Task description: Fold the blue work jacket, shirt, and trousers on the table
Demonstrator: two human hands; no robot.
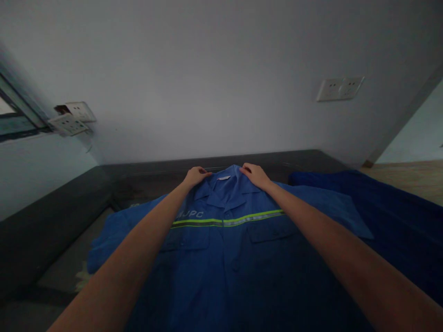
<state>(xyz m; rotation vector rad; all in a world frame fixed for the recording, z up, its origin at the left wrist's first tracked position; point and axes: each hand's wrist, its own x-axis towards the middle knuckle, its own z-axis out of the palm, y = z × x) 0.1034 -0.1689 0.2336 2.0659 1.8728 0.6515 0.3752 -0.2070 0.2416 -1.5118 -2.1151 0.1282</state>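
Note:
A blue work shirt (221, 249) lies front side up before me, its collar toward the wall and its sleeves spread to both sides. A yellow and silver reflective stripe crosses the chest above two flap pockets, with white letters over the left one. My left hand (196, 176) pinches the shirt at the left of the collar. At the collar's right side, my right hand (254, 174) grips the cloth between thumb and fingers. A small white label shows inside the neck. My forearms cover parts of both sleeves.
Dark blue cloth (391, 203) lies to the right, partly under the shirt's sleeve. A dark raised edge (155, 167) runs along the wall and down the left. Wall sockets (340, 89) sit at the right; another socket (71, 123) hangs loose at the left.

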